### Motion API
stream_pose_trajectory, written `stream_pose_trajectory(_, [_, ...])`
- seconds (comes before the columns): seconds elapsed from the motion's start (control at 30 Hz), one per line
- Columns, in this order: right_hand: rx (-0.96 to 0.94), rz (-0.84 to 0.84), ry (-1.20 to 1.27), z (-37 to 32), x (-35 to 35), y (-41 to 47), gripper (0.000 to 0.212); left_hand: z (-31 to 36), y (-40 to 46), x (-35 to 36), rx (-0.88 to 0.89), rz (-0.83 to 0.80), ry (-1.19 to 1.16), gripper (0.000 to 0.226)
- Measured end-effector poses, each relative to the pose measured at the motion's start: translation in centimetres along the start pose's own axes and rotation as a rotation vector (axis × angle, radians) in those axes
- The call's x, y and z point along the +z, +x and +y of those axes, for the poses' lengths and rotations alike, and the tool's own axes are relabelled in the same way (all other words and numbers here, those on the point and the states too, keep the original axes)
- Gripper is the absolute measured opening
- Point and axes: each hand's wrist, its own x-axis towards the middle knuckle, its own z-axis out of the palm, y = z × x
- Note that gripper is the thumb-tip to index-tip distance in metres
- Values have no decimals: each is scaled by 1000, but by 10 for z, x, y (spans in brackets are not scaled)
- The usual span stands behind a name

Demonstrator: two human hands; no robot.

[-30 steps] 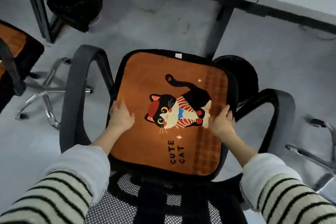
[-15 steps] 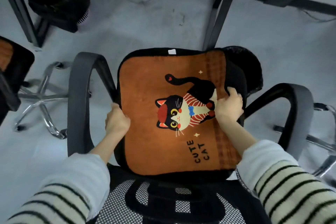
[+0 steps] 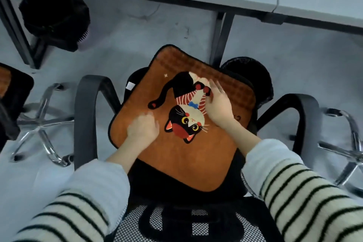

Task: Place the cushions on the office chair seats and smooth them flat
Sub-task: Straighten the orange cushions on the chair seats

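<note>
Cushion on chair seat, both hands on top.

Left to right: left armrest [image 3: 84,120]; left hand [image 3: 143,129] at 9 o'clock on cushion [image 3: 176,155], blurred, grip cannot be told; cushion lying skewed on chair seat [image 3: 137,76]; right hand [image 3: 219,104] at 1 o'clock, released, fingers flat on cat picture [image 3: 186,108]; right armrest [image 3: 306,116].

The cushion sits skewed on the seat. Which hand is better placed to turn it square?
Probably the right hand: it lies flat and open near the middle of the cushion, over the cat print, so it can press and swivel. The left hand is blurred, its fingers apparently curled, closer to the cushion's left edge.
</note>
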Motion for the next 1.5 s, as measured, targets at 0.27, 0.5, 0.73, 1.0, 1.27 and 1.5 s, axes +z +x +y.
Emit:
stream_pose_trajectory(0.27, [600, 4, 121, 109, 18, -53, 54, -37, 88, 15, 5, 82, 39, 66])
stream_pose_trajectory(0.5, [504, 168, 174, 91, 13, -37, 57, -32, 48, 35, 29, 189, 46, 58])
stream_pose_trajectory(0.73, [457, 189, 172, 87, -8, -14, 52, -35, -7, 64, -136, 158, -156, 65])
stream_pose_trajectory(1.0, [568, 173, 85, 112, -6, -26, 62, -36, -17, 79, -221, 69, -345, 62])
stream_pose_trajectory(1.27, [649, 228, 232, 117, -4, -42, 68, -35, -14, 77, -218, 96, -387, 62])
stream_pose_trajectory(1.5, [666, 180, 264, 123, 2, -45, 69, -37, -12, 73, -223, 91, -364, 63])
